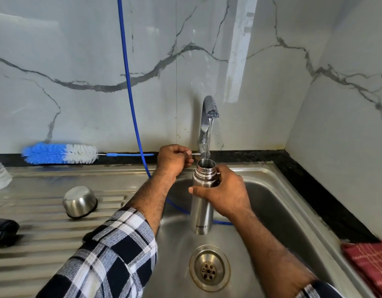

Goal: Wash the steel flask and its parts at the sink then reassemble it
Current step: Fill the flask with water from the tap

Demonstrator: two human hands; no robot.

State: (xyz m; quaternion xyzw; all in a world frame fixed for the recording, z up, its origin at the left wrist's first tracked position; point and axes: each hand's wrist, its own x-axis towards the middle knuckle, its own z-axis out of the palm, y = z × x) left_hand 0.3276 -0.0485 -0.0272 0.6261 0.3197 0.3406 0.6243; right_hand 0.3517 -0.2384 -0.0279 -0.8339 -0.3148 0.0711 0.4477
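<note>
A steel cup [80,202] lies upturned on the drainboard [46,244]. The tap lever [195,154] is pinched in the left grip [174,158]. The flask [202,197] is held upright under running water by the right grip [225,193], over the sink [272,211].

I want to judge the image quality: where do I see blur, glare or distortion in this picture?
Head view: the red cloth and the black part at the edges are smeared; wide-angle bending curves the sink rim; soft glare lies on the wall tile; the flask in the right hand stays sharp.
</note>
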